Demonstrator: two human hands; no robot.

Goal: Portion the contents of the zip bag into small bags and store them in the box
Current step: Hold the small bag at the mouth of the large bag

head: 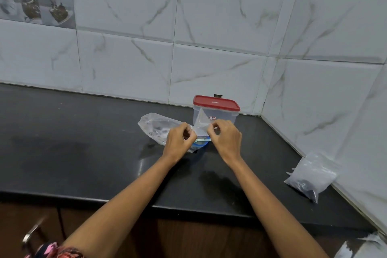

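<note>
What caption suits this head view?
Both hands pinch a small clear bag before the red-lidded box on a black counter.

One head-worn camera looks forward and down from above the near edge of a black counter (pixel 83 153), wide-angled (the tile lines bow). It faces a tiled corner (pixel 270 81) at about one o'clock. Both forearms reach in from six o'clock, mid-distance. No second view shares the scene.
</note>
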